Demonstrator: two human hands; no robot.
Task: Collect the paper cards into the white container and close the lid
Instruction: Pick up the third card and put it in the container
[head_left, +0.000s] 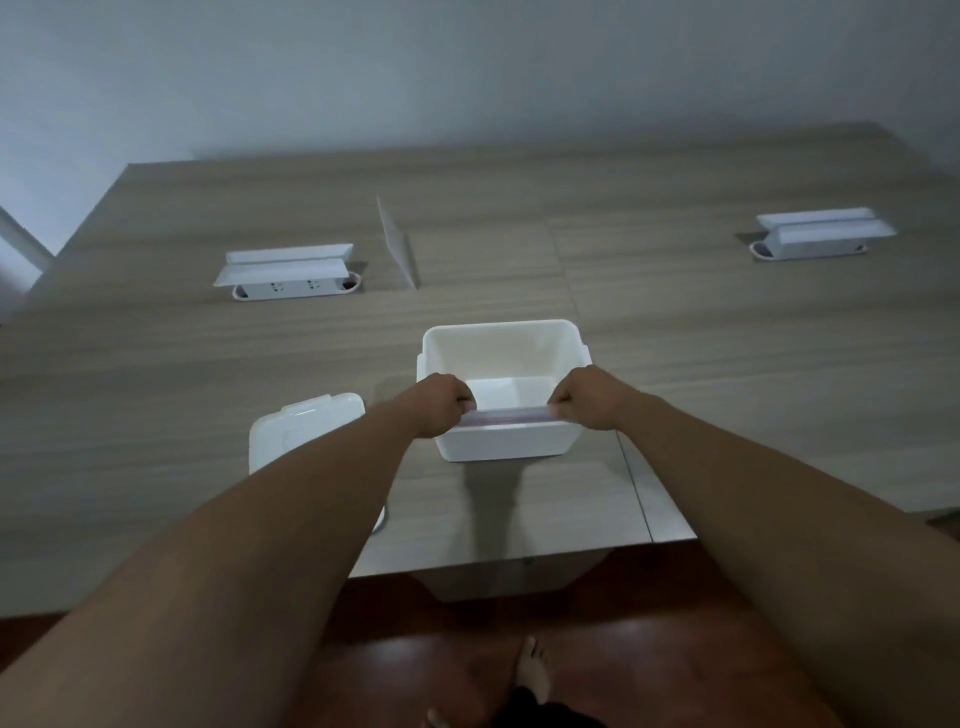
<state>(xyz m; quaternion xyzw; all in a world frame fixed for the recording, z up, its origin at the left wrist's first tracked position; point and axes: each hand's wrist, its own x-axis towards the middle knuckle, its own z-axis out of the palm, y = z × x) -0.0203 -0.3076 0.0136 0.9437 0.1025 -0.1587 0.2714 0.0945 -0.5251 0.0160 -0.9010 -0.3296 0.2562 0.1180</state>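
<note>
Wooden table (727, 364): white container (506, 444) near front edge, lid (291, 431) beside it, two socket boxes (291, 275) (823, 234) further back.

container (506, 441): white | lid (304, 431): white | table (675, 338): wood-grain (grey-brown) | cards (506, 417): pinkish edges

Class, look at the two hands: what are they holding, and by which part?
A stack of paper cards, gripped at its two ends: left hand on one, right hand on the other.

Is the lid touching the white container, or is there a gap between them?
Apart. The head view shows the lid lying left of the container, with bare table and the left forearm between them.
</note>
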